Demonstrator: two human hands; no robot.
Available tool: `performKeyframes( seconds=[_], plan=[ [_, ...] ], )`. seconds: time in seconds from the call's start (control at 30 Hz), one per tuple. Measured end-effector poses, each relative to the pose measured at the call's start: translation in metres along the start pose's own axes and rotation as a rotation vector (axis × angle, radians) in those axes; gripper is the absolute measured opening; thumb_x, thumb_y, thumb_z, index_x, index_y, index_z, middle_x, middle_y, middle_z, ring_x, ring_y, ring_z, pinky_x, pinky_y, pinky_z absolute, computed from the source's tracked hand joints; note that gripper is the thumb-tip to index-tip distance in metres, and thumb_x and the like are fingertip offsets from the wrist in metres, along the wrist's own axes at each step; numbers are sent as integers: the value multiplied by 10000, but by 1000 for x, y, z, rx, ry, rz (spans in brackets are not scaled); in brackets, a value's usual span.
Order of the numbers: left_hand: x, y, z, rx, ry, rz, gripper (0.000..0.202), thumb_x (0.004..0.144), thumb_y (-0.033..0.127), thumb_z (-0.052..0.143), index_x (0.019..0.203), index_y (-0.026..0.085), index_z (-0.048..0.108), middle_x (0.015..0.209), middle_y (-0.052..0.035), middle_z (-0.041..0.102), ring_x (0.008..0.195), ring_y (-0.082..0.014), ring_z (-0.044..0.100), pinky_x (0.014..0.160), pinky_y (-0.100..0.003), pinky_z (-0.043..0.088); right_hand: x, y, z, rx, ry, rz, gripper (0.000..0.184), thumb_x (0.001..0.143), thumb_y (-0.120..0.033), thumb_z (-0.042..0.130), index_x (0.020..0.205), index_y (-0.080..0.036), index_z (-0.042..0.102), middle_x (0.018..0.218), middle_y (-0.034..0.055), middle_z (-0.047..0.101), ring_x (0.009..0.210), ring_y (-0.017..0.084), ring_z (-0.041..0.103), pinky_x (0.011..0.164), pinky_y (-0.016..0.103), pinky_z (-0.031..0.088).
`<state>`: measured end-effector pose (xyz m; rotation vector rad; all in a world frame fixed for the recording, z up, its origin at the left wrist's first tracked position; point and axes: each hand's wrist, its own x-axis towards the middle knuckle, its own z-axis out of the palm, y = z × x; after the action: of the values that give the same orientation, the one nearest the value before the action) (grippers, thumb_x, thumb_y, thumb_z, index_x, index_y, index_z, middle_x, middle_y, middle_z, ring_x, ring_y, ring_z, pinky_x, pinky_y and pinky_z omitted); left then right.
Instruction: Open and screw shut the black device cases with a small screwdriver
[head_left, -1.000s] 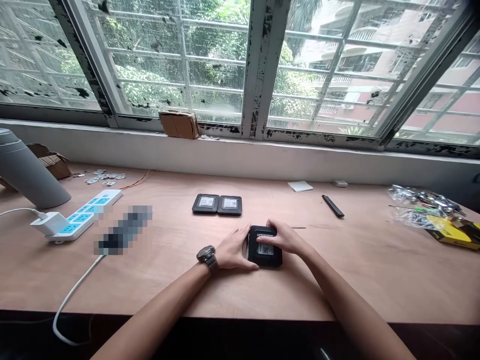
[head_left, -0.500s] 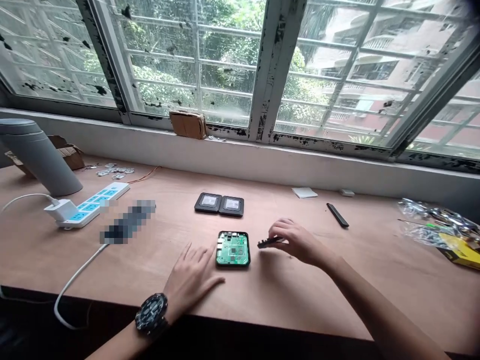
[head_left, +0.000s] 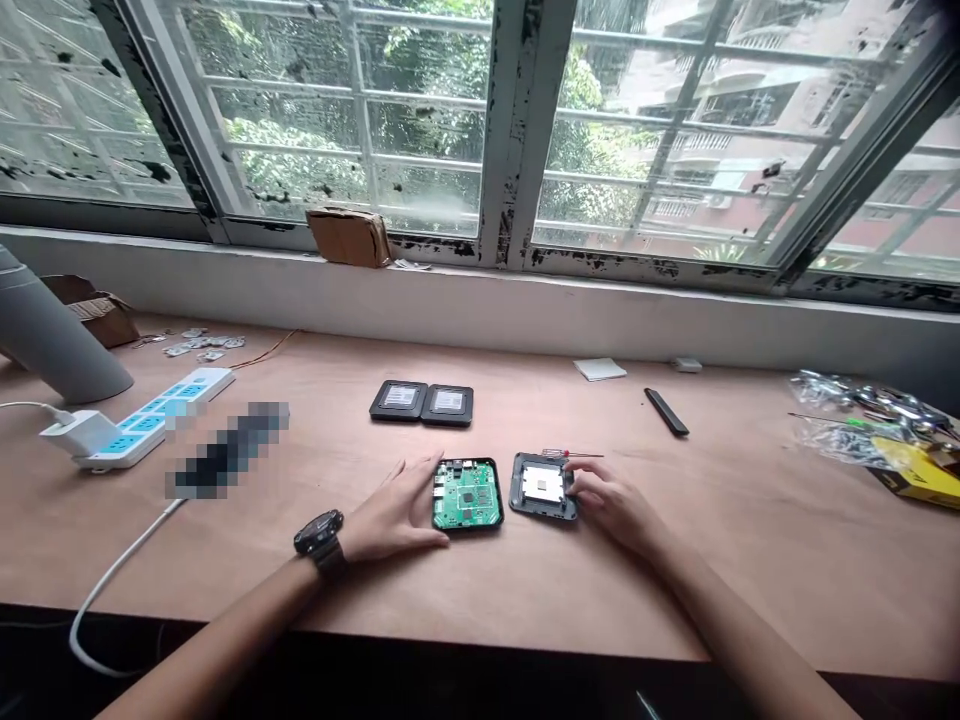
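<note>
A small black box with its green circuit board [head_left: 468,497] exposed lies on the table in front of me. My left hand [head_left: 390,508] is curved round the box's left side, fingertips at its far corner and thumb at its near corner. To the right lies a dark square cover [head_left: 523,497], flat, its inside up, with a silver metal plate in the middle. My right hand [head_left: 609,500] grips the cover's right edge with its fingers. Beyond that hand is a thin screwdriver [head_left: 577,454] with a red shaft, partly hidden.
Two dark square drives [head_left: 424,403] lie side by side behind the box. A black strip [head_left: 666,412] and white paper [head_left: 600,369] are further right. Plastic bags and a yellow box [head_left: 911,470] are at far right. A power strip [head_left: 157,420] and grey bottle [head_left: 64,335] stand left.
My right hand has lowered the cover from a tilted hold above the table to flat beside the box. My left hand has moved from lying flat to round the box's left side.
</note>
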<state>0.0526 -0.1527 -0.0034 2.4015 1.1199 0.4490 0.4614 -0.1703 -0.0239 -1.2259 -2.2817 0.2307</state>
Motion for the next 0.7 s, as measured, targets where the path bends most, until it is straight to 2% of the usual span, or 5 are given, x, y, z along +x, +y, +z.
performKeyframes(
  seconds=[0.17,0.37,0.53,0.6,0.7],
  plan=[
    [20,-11,-7,-46,-8,48,1138,775,565,802,1623,253,110,1646,-130,268,1502,-354,290,1233,-499,273,5,0,2,109,22,78,237,941,-110,477,879,-250,658,1255,65,618,1210,249,602,973,421,537],
    [26,-19,-5,14,-8,70,1164,773,657,765,1627,249,87,1659,-124,233,1507,-368,269,1232,-510,271,9,-8,0,274,-28,138,214,955,-142,478,879,-239,653,1327,69,613,1288,244,561,1047,433,495],
    [17,-37,-2,183,-23,75,1137,803,755,656,1629,219,87,1662,-120,192,1518,-365,235,1241,-504,241,2,-9,-13,291,-13,237,169,993,-308,518,1091,-247,641,1368,87,615,1314,261,557,1081,460,480],
    [13,-43,-2,260,-48,94,1072,842,764,596,1628,239,89,1665,-94,169,1526,-364,198,1249,-519,196,-6,-7,-19,226,-60,272,371,946,-422,613,1281,-263,586,1445,98,563,1341,289,536,1103,477,469],
    [11,-44,-3,321,-68,116,1009,884,761,534,1625,270,56,1671,-55,128,1536,-348,162,1256,-513,160,-17,-2,-21,115,-187,271,846,838,-562,719,1548,-290,347,1606,110,381,1449,342,405,1172,526,394]
  ],
)
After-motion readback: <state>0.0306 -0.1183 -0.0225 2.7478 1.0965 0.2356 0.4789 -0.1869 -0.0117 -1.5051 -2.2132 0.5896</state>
